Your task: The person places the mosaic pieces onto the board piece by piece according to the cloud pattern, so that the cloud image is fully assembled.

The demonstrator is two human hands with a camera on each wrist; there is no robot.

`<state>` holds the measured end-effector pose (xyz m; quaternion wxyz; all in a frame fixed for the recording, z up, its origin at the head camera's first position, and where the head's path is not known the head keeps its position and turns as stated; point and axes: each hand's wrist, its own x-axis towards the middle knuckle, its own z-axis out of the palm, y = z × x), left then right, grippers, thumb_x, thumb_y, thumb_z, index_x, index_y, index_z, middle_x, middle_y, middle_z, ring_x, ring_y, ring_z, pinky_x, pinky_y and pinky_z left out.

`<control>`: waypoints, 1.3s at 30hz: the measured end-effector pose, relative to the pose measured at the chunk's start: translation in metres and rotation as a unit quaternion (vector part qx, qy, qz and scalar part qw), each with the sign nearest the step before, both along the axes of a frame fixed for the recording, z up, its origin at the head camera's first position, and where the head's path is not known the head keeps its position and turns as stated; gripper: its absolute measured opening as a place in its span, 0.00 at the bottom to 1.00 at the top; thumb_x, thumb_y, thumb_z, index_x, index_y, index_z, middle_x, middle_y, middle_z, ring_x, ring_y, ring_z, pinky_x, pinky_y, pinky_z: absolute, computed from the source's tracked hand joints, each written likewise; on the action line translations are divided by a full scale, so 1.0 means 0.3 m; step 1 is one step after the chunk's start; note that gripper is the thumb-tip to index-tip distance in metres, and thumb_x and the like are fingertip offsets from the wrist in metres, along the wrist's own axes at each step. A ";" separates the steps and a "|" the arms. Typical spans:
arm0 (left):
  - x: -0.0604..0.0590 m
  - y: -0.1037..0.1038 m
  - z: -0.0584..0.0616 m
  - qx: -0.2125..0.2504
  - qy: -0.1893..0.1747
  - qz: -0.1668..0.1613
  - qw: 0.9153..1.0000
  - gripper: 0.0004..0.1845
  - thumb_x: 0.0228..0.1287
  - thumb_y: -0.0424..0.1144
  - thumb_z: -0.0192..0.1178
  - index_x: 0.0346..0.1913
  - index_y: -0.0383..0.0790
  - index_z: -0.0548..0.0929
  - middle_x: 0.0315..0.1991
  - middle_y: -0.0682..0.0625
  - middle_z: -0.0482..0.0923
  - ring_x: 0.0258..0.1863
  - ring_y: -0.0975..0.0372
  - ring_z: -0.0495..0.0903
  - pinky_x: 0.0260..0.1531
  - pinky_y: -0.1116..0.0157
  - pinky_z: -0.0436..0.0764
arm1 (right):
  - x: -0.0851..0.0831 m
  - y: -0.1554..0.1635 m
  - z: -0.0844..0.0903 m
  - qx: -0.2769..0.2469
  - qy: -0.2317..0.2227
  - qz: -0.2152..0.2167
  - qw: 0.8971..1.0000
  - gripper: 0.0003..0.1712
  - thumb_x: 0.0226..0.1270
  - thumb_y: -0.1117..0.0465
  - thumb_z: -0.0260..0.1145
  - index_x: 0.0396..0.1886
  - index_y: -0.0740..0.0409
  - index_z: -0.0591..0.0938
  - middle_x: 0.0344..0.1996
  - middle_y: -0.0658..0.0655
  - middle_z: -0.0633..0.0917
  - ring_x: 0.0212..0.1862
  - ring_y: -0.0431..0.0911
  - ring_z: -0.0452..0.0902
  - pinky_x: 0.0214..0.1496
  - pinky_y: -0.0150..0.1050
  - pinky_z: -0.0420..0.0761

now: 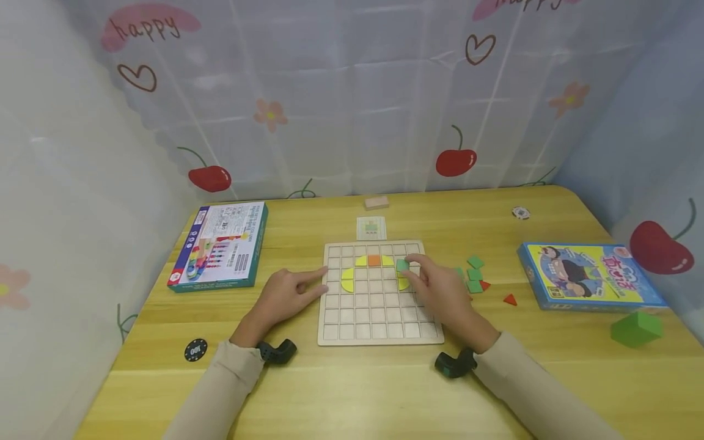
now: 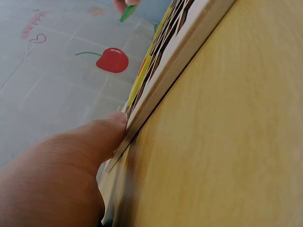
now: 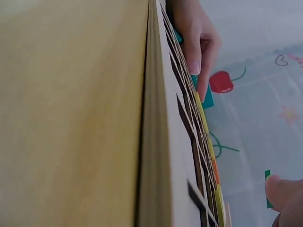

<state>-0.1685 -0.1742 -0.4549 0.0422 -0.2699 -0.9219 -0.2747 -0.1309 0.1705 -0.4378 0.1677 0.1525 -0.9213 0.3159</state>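
A wooden grid board point(image 1: 363, 330) lies on the table, with yellow quarter-round tiles point(image 1: 348, 285) and an orange square tile point(image 1: 374, 261) set in its upper cells. My right hand point(image 1: 445, 296) pinches a green square tile point(image 1: 403, 265) between thumb and fingertips, over the board's upper right. In the right wrist view that tile point(image 3: 268, 189) shows edge-on, raised above the board. My left hand point(image 1: 283, 296) touches the board's left edge with straight fingers. Its thumb point(image 2: 116, 124) lies against the rim in the left wrist view.
Loose green squares point(image 1: 474, 275) and red triangles point(image 1: 510, 299) lie right of the board. Behind it are a pattern card point(image 1: 371, 228) and a wooden block point(image 1: 376, 202). Boxes flank it, one left point(image 1: 220, 244), one right point(image 1: 594, 275), near a green block point(image 1: 637, 329). A black chip point(image 1: 195, 349) lies front left.
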 end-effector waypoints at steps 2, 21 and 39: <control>0.000 0.001 0.001 -0.001 -0.004 0.001 1.000 0.24 0.71 0.57 0.63 0.66 0.55 0.83 0.10 0.62 0.55 0.13 0.70 0.48 0.17 0.67 0.57 | -0.011 -0.027 0.013 0.002 -0.028 0.009 1.000 0.18 0.73 0.53 0.69 0.57 0.54 0.82 0.15 0.44 0.67 0.15 0.38 0.56 0.18 0.34 0.60; -0.003 0.008 -0.008 0.006 0.005 -0.002 1.000 0.23 0.70 0.56 0.65 0.64 0.54 0.84 0.10 0.62 0.56 0.12 0.70 0.49 0.15 0.67 0.57 | -0.127 -0.182 -0.023 0.000 -0.117 0.079 0.990 0.17 0.71 0.47 0.71 0.52 0.50 0.86 0.14 0.44 0.72 0.18 0.39 0.63 0.24 0.36 0.68; -0.008 -0.001 -0.006 -0.009 -0.011 0.012 1.000 0.24 0.70 0.58 0.64 0.65 0.58 0.83 0.10 0.61 0.57 0.13 0.70 0.51 0.18 0.66 0.58 | -0.127 -0.209 -0.050 0.065 -0.044 0.061 0.995 0.16 0.70 0.47 0.71 0.51 0.49 0.88 0.13 0.42 0.71 0.15 0.37 0.59 0.17 0.33 0.60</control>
